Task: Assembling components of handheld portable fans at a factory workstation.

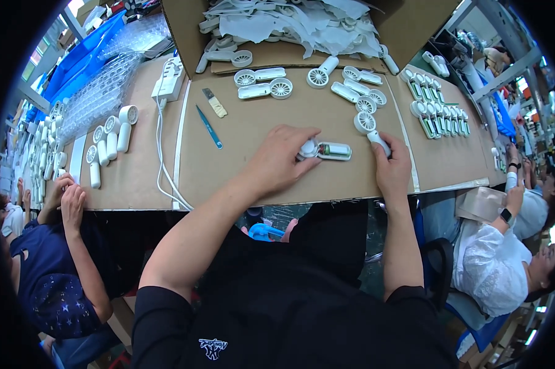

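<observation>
Under my left hand [280, 157], an opened white handheld fan [338, 151] lies on the cardboard-covered table. Its handle points right and shows green and metallic parts inside. My left fingers are closed around its round head, which they partly hide. To the right, my right hand [393, 165] grips the handle of a second white handheld fan [364, 122]. This one's round slotted head points away from me. Just beyond it lie more white fan pieces [354, 93], some touching each other.
A large cardboard box [188, 37] heaped with white parts stands at the back. Blue tweezers [209, 126], a blade-like tool [215, 103] and a white power strip [169, 80] lie left. Rows of opened fans [440, 119] sit right. Co-workers sit on both sides.
</observation>
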Motion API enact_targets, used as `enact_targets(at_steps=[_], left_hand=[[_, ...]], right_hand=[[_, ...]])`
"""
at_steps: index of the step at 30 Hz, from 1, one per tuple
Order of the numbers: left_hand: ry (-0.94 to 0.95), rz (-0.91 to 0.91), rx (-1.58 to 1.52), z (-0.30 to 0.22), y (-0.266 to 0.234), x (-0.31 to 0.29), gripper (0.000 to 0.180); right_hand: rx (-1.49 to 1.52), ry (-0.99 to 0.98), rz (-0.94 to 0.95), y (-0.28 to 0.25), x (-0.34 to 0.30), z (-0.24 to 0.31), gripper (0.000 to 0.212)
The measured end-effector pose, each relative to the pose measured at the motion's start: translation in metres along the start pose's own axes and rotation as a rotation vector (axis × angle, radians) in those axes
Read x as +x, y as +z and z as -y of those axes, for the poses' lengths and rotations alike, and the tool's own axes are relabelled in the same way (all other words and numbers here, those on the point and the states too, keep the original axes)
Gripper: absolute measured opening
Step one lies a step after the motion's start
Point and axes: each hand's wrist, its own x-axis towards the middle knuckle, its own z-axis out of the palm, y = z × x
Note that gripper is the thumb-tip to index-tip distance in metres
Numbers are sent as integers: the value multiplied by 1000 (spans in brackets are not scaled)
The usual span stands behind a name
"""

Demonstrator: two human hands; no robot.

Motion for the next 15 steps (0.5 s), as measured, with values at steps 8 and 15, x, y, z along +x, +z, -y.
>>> enact_targets(at_steps=[8,15], left_hand=[[-45,-87,-115,-2,-23,-46,64],[-83,-124,-223,-1,-23,-50,67]], right_hand=[[348,-285,104,10,-19,45,30],[255,-475,323,23,-24,68,33]])
